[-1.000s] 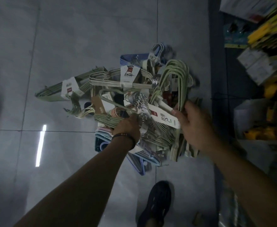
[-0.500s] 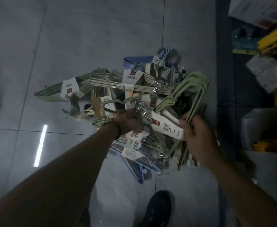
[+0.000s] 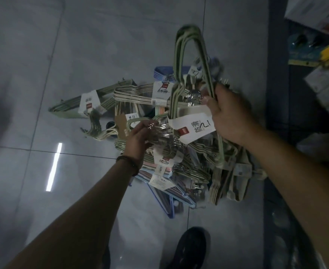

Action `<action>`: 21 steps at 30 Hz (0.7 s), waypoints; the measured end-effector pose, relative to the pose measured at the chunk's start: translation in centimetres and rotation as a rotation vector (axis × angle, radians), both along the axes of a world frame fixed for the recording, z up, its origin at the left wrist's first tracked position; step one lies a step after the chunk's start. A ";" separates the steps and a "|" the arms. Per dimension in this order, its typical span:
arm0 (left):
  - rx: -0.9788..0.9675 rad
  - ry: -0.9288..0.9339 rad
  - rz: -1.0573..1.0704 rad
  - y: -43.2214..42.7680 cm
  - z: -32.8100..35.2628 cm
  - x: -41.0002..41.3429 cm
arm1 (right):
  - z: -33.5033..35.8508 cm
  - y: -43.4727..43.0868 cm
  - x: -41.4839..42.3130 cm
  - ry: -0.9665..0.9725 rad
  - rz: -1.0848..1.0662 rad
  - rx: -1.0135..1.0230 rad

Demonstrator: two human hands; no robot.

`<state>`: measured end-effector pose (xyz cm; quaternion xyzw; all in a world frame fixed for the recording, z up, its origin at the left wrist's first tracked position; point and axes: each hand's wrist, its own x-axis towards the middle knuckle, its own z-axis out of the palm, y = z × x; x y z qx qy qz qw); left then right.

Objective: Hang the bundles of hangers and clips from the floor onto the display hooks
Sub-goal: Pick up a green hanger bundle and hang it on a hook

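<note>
Green-coated wire makes up the bundle of hangers (image 3: 179, 61) that the right hand (image 3: 231, 117) grips, fingers wrapped round one arm of it just above its white label (image 3: 193, 129); the bundle stands up clear of the pile (image 3: 179, 167), its looped end pointing away from the person. The left hand (image 3: 139, 138), a dark bracelet (image 3: 128, 163) at the wrist, is down in the heap with its fingers curled about a cluster of chrome hooks (image 3: 159, 131); how firm that hold is cannot be judged in this dim light.

By my judgement the step in hand is the pick-up: one bundle is off the floor and a second is being taken or pulled free. The next move calls for working those hooks out of the tangle without dragging neighbouring bundles along, then turning to the display hooks, which are not in view.

The floor (image 3: 82, 55) is pale glossy tile with dark joints, and a bright streak of light (image 3: 54, 166) reflects off it; most bundles lie on it, green, cream and blue ones crossed over each other. Stocked shelving (image 3: 323, 80) runs along the right edge; a dark shoe (image 3: 191, 247) stands below the pile.
</note>
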<state>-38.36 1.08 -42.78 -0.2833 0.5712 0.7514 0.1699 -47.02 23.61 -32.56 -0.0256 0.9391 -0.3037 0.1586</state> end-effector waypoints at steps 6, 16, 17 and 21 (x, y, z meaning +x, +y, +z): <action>0.133 -0.063 0.198 0.3 3.1 1.4 | -0.5 -0.3 2.3 0.018 -0.327 -0.278; -0.276 0.158 -0.421 0.6 3.1 7.4 | -3.8 0.4 16.3 -0.454 -0.988 -0.709; -0.314 0.204 -0.487 -0.1 3.1 7.4 | -4.0 1.0 17.4 -0.438 -1.030 -0.616; -0.666 0.262 -0.840 -2.9 3.1 7.1 | -2.9 3.2 20.1 0.066 -0.903 -0.033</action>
